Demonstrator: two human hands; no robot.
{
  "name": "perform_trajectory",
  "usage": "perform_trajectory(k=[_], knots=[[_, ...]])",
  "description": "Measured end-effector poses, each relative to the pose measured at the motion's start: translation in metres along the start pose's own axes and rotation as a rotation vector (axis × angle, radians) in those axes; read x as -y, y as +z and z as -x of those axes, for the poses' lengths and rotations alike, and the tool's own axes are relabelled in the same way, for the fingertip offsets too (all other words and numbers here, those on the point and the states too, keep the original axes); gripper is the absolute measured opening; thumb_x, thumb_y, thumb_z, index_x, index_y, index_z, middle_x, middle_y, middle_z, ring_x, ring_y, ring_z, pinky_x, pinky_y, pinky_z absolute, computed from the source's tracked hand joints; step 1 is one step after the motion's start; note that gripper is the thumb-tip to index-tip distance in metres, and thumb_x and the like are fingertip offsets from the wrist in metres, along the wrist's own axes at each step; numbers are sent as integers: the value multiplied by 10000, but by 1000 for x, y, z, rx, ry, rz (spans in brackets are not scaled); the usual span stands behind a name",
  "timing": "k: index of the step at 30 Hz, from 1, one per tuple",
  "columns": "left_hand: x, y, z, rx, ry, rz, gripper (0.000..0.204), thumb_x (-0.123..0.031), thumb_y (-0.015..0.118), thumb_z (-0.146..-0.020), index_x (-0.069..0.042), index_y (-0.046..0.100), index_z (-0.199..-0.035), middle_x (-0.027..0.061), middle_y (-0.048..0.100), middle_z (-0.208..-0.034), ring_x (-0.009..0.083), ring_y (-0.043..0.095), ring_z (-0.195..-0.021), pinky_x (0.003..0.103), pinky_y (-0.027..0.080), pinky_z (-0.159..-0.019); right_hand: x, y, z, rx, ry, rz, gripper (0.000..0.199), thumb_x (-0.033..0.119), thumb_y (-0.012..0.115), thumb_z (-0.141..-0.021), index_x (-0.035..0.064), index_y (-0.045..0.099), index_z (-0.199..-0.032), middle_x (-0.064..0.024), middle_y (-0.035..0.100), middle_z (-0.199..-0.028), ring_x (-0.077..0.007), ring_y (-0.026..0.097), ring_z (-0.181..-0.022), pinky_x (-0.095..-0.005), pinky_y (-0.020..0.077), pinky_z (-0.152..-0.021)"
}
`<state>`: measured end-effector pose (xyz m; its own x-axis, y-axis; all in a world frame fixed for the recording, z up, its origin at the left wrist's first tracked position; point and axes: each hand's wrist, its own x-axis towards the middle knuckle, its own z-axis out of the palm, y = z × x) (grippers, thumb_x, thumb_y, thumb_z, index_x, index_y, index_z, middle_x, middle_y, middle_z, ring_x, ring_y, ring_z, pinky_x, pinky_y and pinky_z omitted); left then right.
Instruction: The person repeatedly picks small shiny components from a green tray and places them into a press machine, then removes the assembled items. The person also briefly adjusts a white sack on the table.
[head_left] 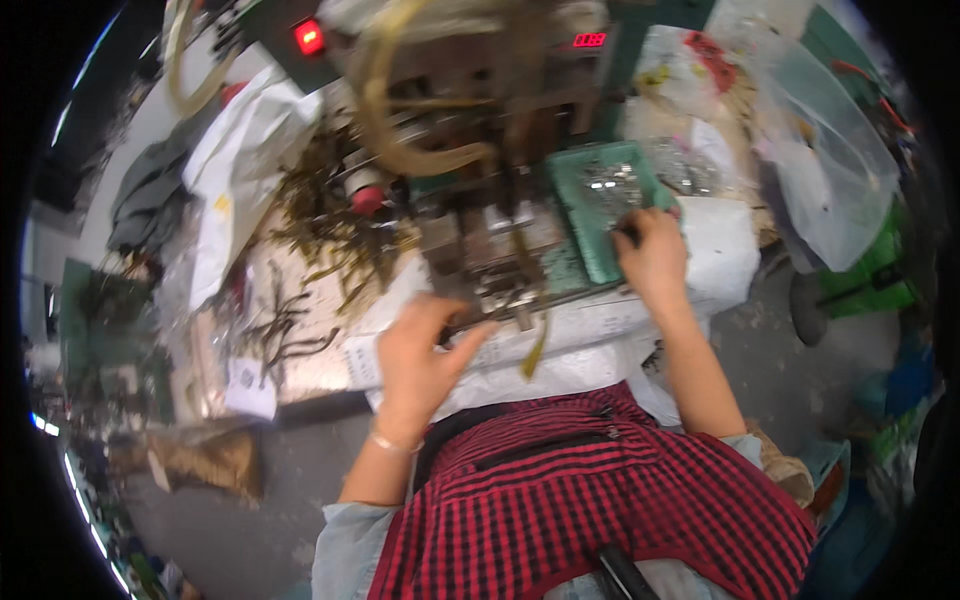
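Note:
At the front edge of a machine (520, 235), my left hand (410, 350) has its thumb stretched out apart from the curled fingers. A dark edge shows between them, but no held thing is plain. On the right, my right hand (655, 260) reaches over the side of a green tray (585, 225). Its fingers are bent together around a small dark spot, too blurred to name. Shiny small metal parts (612, 185) lie in the tray. A yellowish-green strip (535, 350) hangs from the machine's front between my hands.
Left of the machine lie a heap of olive-green strips (345, 260) and several dark strips (285, 335). A pale hose (375, 90) curves down over the machine. White sheeting (580, 350) covers the bench's front edge. Clear plastic bags (830, 165) stand at the right.

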<state>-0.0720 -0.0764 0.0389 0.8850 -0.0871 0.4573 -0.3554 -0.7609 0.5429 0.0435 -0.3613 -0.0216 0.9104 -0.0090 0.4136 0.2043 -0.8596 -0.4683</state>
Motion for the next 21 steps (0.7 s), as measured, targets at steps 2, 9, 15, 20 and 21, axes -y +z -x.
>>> perform_trajectory(k=[2, 9, 15, 20, 21], knots=[[21, 24, 38, 168, -154, -170, 279, -256, 829, -846, -41, 726, -991, 135, 722, -948, 318, 724, -779, 389, 574, -648, 6, 0, -3, 47, 0, 74, 115, 138, 762, -793, 61, 702, -854, -138, 667, -934, -370, 647, -957, -496, 518, -833], [17, -11, 48, 168, -240, 64, 327, -256, 795, -859, -29, 712, -1079, 132, 708, -952, 316, 702, -770, 410, 570, -713, 3, -7, 5, 30, 205, -290, 130, 105, 706, -903, 27, 730, -1005, -154, 734, -940, -309, 703, -869, -392, 537, -786], [97, -61, -48, -168, -85, -592, 92, -67, 704, -831, -100, 740, -909, 122, 615, -878, 349, 637, -853, 445, 526, -737, 11, -4, -12, -118, -22, -286, 145, 100, 696, -931, 15, 747, -1036, -153, 743, -984, -333, 709, -892, -389, 537, -834], [210, -23, -53, -177, -16, -518, 104, -93, 713, -828, -81, 742, -928, 146, 612, -941, 365, 632, -900, 473, 523, -765, 9, 4, -1, -76, 72, -291, 121, 77, 695, -913, 35, 752, -1012, -148, 738, -993, -338, 696, -952, -399, 531, -864], [209, -22, -53, -166, -38, -501, 121, -75, 708, -831, -78, 753, -943, 141, 629, -963, 361, 641, -914, 464, 528, -772, 3, -2, 8, -105, 58, -251, 119, 73, 696, -910, 36, 751, -1009, -147, 738, -995, -338, 693, -955, -398, 531, -863]])
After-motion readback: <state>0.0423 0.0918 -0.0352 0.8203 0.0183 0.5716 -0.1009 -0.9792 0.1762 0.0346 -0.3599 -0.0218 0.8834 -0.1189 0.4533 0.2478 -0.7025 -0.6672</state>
